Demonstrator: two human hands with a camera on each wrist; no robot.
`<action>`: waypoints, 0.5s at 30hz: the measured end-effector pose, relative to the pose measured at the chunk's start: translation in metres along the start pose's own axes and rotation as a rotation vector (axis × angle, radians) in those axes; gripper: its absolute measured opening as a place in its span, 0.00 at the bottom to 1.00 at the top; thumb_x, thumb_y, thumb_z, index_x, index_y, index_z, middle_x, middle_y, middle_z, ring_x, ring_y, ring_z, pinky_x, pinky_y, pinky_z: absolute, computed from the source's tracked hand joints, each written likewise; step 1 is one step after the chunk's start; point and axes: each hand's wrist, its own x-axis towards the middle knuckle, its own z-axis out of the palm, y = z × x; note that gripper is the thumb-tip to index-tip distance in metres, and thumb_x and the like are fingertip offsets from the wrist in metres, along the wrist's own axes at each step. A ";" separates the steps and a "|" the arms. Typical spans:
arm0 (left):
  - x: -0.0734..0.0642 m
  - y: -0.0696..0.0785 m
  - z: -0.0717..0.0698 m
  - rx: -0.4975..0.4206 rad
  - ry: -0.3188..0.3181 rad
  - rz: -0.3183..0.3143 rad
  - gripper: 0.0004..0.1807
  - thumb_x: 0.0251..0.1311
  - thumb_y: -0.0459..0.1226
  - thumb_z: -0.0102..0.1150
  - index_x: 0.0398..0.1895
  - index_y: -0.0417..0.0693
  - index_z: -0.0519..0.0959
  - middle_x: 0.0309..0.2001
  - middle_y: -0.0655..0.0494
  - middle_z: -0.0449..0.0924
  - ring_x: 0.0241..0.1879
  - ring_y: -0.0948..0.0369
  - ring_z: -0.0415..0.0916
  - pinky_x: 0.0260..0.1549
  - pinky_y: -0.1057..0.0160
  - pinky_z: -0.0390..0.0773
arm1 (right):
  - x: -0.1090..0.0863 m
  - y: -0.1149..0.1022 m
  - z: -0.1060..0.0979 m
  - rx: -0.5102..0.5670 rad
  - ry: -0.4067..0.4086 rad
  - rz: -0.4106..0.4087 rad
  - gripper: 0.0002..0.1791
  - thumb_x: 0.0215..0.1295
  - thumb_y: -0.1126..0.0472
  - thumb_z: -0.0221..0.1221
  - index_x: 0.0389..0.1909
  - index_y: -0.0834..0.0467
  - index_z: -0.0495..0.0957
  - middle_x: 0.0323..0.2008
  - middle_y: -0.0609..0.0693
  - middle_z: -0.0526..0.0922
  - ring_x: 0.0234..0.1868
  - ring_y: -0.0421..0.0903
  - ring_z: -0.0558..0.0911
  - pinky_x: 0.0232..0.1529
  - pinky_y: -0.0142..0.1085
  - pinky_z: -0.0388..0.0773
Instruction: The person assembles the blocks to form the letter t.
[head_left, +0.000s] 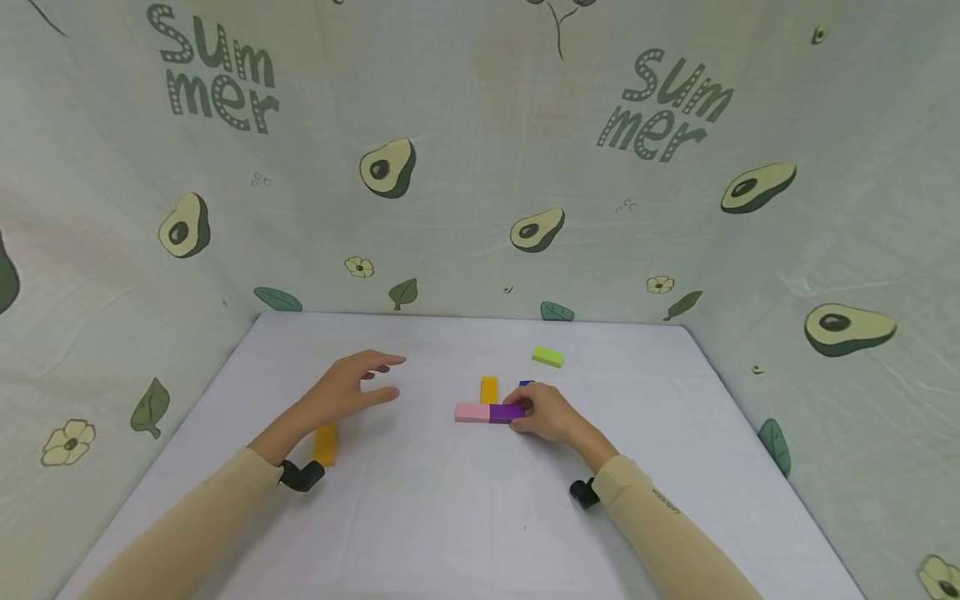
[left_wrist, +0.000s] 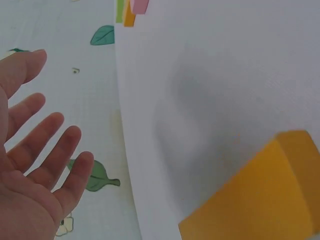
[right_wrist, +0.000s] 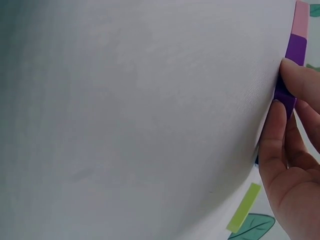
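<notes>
My right hand (head_left: 551,414) pinches a purple block (head_left: 504,413) between thumb and fingers, at the block's right end. The purple block (right_wrist: 296,49) lies end to end with a pink block (head_left: 472,412) on the white table. Just behind them stands an orange-yellow block (head_left: 489,389), pointing away from me. A blue block (head_left: 527,383) shows only a corner, the rest hidden behind my right hand. My left hand (head_left: 351,386) hovers at the left, fingers spread and holding nothing. Under its wrist lies another orange-yellow block (head_left: 325,446), large in the left wrist view.
A lime green block (head_left: 547,357) lies farther back, right of centre. The white table (head_left: 420,517) meets hanging cloth (head_left: 465,167) with avocado prints at the back and both sides. Each wrist carries a black camera mount (head_left: 302,476).
</notes>
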 end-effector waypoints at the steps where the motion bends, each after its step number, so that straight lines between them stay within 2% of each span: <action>1: -0.004 -0.002 -0.002 0.000 0.008 0.001 0.31 0.67 0.45 0.74 0.73 0.57 0.78 0.68 0.49 0.80 0.63 0.48 0.79 0.61 0.44 0.82 | 0.000 0.000 0.000 0.000 0.000 0.001 0.16 0.62 0.64 0.76 0.51 0.50 0.88 0.42 0.43 0.83 0.45 0.44 0.77 0.54 0.42 0.81; 9: -0.033 -0.015 -0.014 0.004 0.052 -0.031 0.31 0.67 0.48 0.73 0.73 0.59 0.77 0.69 0.53 0.79 0.64 0.48 0.78 0.61 0.43 0.82 | 0.000 0.001 0.001 -0.003 0.002 0.010 0.16 0.63 0.64 0.76 0.51 0.50 0.88 0.42 0.43 0.83 0.45 0.44 0.77 0.55 0.43 0.81; 15: -0.053 -0.025 -0.019 0.006 0.068 -0.066 0.33 0.66 0.47 0.74 0.73 0.61 0.76 0.71 0.52 0.76 0.65 0.40 0.77 0.61 0.37 0.80 | 0.000 0.000 0.001 0.000 -0.003 -0.003 0.16 0.63 0.64 0.75 0.51 0.51 0.88 0.41 0.43 0.83 0.45 0.45 0.77 0.54 0.42 0.81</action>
